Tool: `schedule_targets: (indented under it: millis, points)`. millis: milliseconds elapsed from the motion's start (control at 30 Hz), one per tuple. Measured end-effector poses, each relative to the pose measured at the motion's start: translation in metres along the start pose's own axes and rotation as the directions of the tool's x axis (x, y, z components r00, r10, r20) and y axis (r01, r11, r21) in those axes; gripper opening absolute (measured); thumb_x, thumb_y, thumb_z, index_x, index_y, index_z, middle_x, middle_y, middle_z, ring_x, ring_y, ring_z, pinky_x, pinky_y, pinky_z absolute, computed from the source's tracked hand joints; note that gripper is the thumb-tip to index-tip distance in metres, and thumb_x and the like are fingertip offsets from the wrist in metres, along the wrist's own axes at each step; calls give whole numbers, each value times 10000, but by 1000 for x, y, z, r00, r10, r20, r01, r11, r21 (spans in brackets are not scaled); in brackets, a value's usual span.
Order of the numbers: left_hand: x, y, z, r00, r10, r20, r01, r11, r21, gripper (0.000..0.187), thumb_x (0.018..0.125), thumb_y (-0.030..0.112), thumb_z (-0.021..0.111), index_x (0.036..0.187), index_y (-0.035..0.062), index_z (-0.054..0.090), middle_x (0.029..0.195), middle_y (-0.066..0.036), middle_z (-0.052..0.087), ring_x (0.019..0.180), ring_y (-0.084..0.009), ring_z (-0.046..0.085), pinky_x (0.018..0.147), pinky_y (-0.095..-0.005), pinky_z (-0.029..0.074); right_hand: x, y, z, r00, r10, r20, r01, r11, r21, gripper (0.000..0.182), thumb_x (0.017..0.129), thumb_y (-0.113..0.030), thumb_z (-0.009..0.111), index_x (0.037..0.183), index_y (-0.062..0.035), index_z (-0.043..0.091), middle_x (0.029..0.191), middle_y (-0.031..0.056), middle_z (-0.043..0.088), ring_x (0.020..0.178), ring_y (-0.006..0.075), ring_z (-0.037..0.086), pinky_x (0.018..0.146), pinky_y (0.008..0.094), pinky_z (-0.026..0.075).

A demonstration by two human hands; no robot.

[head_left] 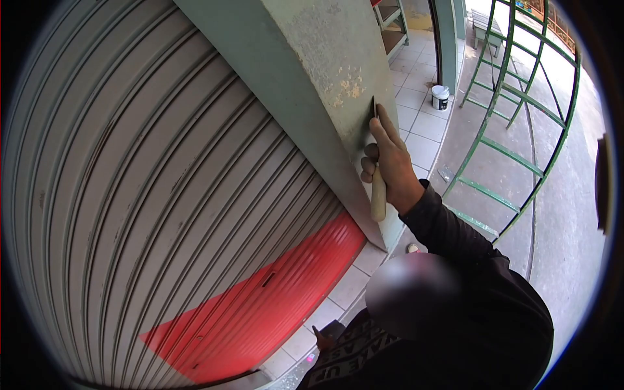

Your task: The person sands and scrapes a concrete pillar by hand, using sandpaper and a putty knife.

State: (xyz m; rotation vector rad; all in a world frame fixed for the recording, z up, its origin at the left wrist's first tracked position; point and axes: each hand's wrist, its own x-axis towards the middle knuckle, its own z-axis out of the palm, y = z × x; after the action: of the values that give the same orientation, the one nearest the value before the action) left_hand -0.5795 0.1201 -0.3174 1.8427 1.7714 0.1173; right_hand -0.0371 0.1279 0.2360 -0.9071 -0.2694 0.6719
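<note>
My right hand [392, 162] is closed around the pale handle of a putty knife [378, 198], its index finger stretched along the tool. The thin dark blade tip lies against the face of a grey-green pillar [312, 45], just below a patch of flaked, yellowish paint [346, 88]. Low in the view, my left hand [320, 339] shows only in part, one finger stretched out. It is at a dark grey flat plate [333, 329] that it seems to grip; most of that hand is hidden by the body.
A ribbed roller shutter [149, 162], red [273, 292] along its bottom, fills the left side. Right of the pillar stand a green metal ladder [513, 156] and a white paint bucket [440, 99] on floor tiles. Shelving [393, 29] and a bench [486, 29] are farther back.
</note>
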Motion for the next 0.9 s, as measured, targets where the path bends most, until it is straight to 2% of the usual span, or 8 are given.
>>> schedule_targets:
  millis: [67, 167, 200, 333, 400, 733, 833, 900]
  points:
    - [5, -8, -2, 993, -24, 118, 26, 1000, -15, 1210, 753, 329, 795, 1669, 263, 7, 879, -264, 720, 835, -487, 702, 730, -586, 565, -25, 6, -3, 993, 71, 90, -67, 997, -47, 670, 1090, -379, 500, 1660, -181, 208, 762, 39, 481, 455, 104, 471, 391, 293, 457]
    - [-7, -8, 4, 990, -143, 8, 141, 984, 106, 1228, 755, 348, 822, 1669, 267, 5, 889, -263, 724, 847, -478, 709, 747, -585, 567, -17, 8, -13, 996, 47, 78, -39, 994, -102, 662, 1087, -388, 507, 1656, -192, 231, 770, 35, 474, 460, 113, 471, 396, 300, 459]
    - [-8, -11, -1, 992, -116, 51, 114, 992, 44, 1218, 767, 308, 822, 1669, 267, 5, 908, -263, 726, 862, -461, 716, 747, -575, 570, 1, 6, -19, 999, 23, 39, -20, 996, -81, 653, 1082, -393, 515, 1650, -198, 258, 778, 33, 473, 463, 112, 470, 399, 302, 459]
    - [-10, 9, -20, 970, -216, 114, 204, 973, 103, 1190, 783, 273, 798, 1668, 264, 3, 949, -269, 727, 910, -459, 717, 777, -562, 575, -13, -2, -16, 991, 113, 65, -107, 990, -92, 651, 1082, -402, 511, 1651, -210, 259, 780, 26, 462, 473, 98, 466, 408, 287, 456]
    - [-10, 16, -27, 959, -250, 132, 236, 965, 115, 1174, 790, 263, 781, 1668, 260, 1, 971, -276, 725, 934, -463, 715, 797, -560, 575, -9, 2, -21, 994, 67, 83, -54, 987, -149, 641, 1083, -397, 508, 1649, -215, 269, 794, 31, 463, 474, 102, 467, 408, 290, 460]
    - [4, 36, -25, 986, -110, 125, 100, 991, 85, 1129, 771, 285, 704, 1665, 261, 14, 1073, -316, 713, 979, -521, 685, 864, -586, 570, 1, 5, -31, 996, 63, 66, -52, 986, -156, 622, 1081, -397, 518, 1635, -201, 315, 807, 39, 470, 458, 98, 455, 407, 304, 481]
    - [20, 8, -4, 997, 38, 66, -41, 998, 49, 1141, 756, 343, 711, 1665, 271, 25, 1053, -315, 716, 953, -528, 683, 840, -594, 571, -19, 1, -24, 988, 92, 124, -64, 975, -213, 626, 1085, -390, 516, 1636, -178, 308, 786, 28, 469, 455, 94, 453, 417, 293, 470]
    - [17, 8, -2, 992, -51, 112, 42, 996, 81, 1193, 722, 453, 733, 1666, 268, 29, 1016, -309, 720, 938, -514, 693, 805, -595, 577, -11, 8, -32, 991, 39, 130, -8, 974, -224, 635, 1082, -407, 524, 1634, -173, 314, 757, 10, 464, 453, 87, 459, 415, 289, 463]
